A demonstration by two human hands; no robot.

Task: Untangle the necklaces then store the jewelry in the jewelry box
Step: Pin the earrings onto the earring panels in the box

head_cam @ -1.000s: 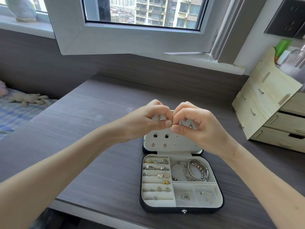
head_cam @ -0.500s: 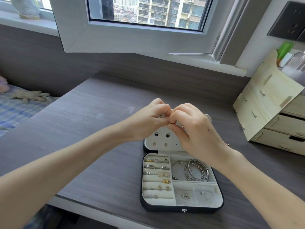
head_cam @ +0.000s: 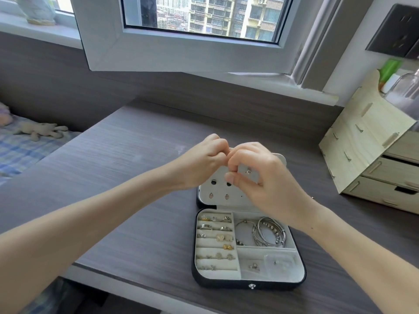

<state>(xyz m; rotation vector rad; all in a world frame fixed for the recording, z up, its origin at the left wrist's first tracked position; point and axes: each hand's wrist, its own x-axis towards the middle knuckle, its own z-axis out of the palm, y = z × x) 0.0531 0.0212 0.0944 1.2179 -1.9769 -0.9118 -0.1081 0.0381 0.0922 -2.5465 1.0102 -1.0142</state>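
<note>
The right hand [head_cam: 265, 177] has dipped a bit since a second ago, and it's now knuckle to knuckle with the left hand [head_cam: 204, 162] over the raised lid of the open black, cream-lined jewelry box [head_cam: 249, 283] at the near edge of the grey wood-grain surface [head_cam: 136, 155]. Both hands are curled tight at the fingertips, but I can't tell what, if anything, they're pinching. So imo it's still fiddly mid-air work and nothing new has been stored yet.

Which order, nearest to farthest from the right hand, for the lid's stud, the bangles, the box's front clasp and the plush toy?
From the right hand:
1. stud, in the lid, just behind the hand.
2. bangles, upper right compartment, below the hand.
3. front clasp, at the near edge.
4. plush toy, on the bed, far left.
</note>
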